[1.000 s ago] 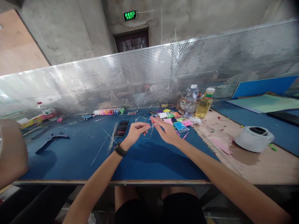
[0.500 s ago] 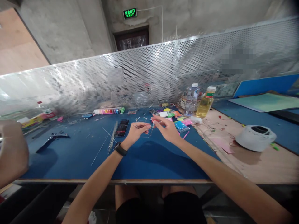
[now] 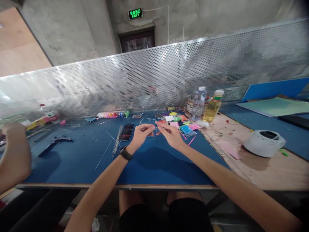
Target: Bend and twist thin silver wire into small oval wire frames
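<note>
Pinching a thin wire frame [image 3: 147, 119] from either side, the two hands meet near the middle of the tabletop [image 3: 154, 174]. The left hand [image 3: 140, 135] has its thumb and forefinger closed together on the wire, the other fingers curled; the right hand [image 3: 172, 134] closes thumb against fingers just beside it. Exactly which strand each grips is too small to tell. The frame lies at the fingertips, its loop bulging to the far side of the left hand. Holding it raised, with shadow spread below, probably keeps it steady and easy to turn. Loose wires [image 3: 116, 145] lie left of the left hand, beside a phone [image 3: 126, 132], seemingly placed within reach. Colourful packets [image 3: 187, 130] sit to the right, perhaps pushed aside for working room.
</note>
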`<state>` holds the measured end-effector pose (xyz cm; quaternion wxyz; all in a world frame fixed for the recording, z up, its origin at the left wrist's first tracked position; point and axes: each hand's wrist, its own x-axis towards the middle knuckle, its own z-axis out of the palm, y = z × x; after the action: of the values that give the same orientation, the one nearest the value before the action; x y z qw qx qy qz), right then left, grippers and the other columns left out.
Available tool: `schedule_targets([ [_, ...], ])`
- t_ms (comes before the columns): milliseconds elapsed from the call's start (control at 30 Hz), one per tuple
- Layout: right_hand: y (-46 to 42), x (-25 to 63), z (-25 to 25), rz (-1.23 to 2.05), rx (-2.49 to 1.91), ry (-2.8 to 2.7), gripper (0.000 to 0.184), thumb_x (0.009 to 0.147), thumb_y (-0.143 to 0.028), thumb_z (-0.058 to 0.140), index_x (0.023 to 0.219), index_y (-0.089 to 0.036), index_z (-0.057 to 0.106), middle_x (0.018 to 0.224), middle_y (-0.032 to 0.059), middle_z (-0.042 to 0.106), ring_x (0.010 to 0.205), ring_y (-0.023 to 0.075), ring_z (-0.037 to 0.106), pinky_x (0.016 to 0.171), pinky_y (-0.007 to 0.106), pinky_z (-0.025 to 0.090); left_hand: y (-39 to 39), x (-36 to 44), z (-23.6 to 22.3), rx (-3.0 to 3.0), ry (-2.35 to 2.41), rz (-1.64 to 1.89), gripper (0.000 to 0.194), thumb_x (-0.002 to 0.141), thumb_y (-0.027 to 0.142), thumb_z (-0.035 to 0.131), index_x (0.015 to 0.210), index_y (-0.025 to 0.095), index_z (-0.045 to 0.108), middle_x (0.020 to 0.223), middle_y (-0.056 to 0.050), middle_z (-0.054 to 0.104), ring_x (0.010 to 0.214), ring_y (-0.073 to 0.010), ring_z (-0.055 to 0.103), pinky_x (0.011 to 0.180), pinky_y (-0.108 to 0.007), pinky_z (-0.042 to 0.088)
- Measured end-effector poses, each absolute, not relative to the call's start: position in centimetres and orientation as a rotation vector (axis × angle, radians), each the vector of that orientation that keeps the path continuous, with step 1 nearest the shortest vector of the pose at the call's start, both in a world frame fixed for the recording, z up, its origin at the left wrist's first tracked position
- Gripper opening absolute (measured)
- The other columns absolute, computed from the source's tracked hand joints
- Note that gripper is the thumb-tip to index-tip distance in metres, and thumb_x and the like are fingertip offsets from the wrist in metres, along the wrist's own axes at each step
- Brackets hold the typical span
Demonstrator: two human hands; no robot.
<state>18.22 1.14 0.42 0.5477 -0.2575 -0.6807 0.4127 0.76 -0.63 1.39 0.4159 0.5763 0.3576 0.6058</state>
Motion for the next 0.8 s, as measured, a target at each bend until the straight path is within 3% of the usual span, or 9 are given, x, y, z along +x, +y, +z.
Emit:
schedule_targets([
  [233,1.21,17.91,0.26,1.023,-0.635,-1.593,0.038,0.08,-0.045,0.069,0.115,-0.03,0.07,0.122,0.0059,0.067,0.063,0.0149,0.066,0.066,0.039,0.058,-0.65,0.83,1.28,1.452,0.905,1.506,0.029,0.072,0.038,0.077,0.088,0.014,0.072,0.068,-0.003,0.068,0.059,-0.0115,0.062,0.061,-0.027,0.055],
  [333,1.47,17.87,0.12,1.045,-0.676,-1.58,0.039,0.079,-0.045,0.07,0.114,-0.026,0.071,0.094,0.0047,0.074,0.06,0.0152,0.063,0.062,0.035,0.056,-0.66,0.93,1.2,1.465,0.912,1.489,0.028,0.072,0.037,0.077,0.088,0.014,0.072,0.067,-0.002,0.067,0.059,-0.0109,0.061,0.061,-0.025,0.054],
  [400,1.58,17.84,0.05,1.076,-0.704,-1.565,0.041,0.08,-0.044,0.07,0.115,-0.024,0.071,0.07,0.0013,0.07,0.057,0.0155,0.061,0.057,0.032,0.053,-0.65,0.97,1.13,1.468,0.919,1.48,0.027,0.073,0.037,0.077,0.087,0.014,0.072,0.066,-0.002,0.067,0.059,-0.0109,0.061,0.061,-0.025,0.054],
  [467,1.59,17.78,0.08,1.12,-0.718,-1.54,0.042,0.079,-0.045,0.069,0.115,-0.023,0.071,0.06,-0.001,0.064,0.056,0.0151,0.059,0.054,0.03,0.05,-0.68,1.01,1.12,1.463,0.925,1.478,0.026,0.073,0.037,0.076,0.086,0.014,0.072,0.067,-0.002,0.067,0.059,-0.0108,0.061,0.061,-0.025,0.054],
  [800,1.01,17.56,0.72,1.336,-0.677,-1.467,0.043,0.078,-0.048,0.069,0.111,-0.02,0.071,0.06,-0.0022,0.061,0.055,0.0124,0.057,0.048,0.024,0.042,-0.89,1.39,0.99,1.395,0.903,1.47,0.029,0.072,0.04,0.077,0.085,0.015,0.071,0.073,-0.002,0.069,0.063,-0.0127,0.064,0.065,-0.028,0.056],
])
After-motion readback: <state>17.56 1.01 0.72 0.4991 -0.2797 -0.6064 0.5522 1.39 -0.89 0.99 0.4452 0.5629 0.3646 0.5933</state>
